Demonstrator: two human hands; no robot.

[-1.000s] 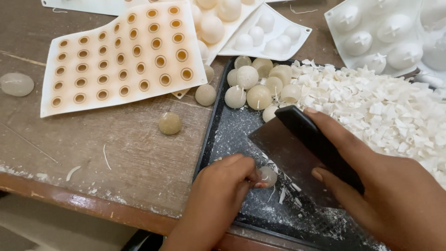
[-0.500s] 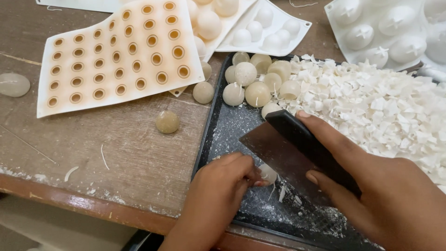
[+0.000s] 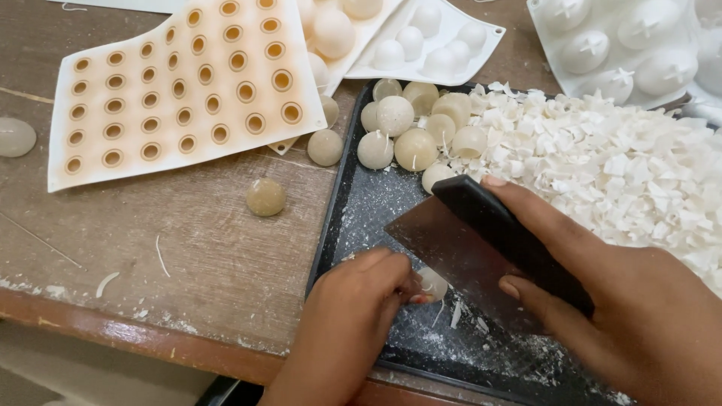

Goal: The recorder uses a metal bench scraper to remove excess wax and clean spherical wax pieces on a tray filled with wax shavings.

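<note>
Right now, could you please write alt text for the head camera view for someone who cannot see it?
On a dark tray, the left hand pinches a small pale ball while the right hand holds a flat scraper against it. A cluster of similar balls and a heap of white shavings fill the tray's far end; a dotted mould sheet lies on the wooden table.

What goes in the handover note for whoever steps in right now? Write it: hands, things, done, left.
Left hand: pinches a small pale ball on the dark tray.
Right hand: grips a flat scraper by its black handle, blade against that ball.
Done: a heap of white shavings fills the tray's right side.
Left: a cluster of balls waits at the tray's top; two more lie on the wooden table beside the holed mould sheet.
</note>
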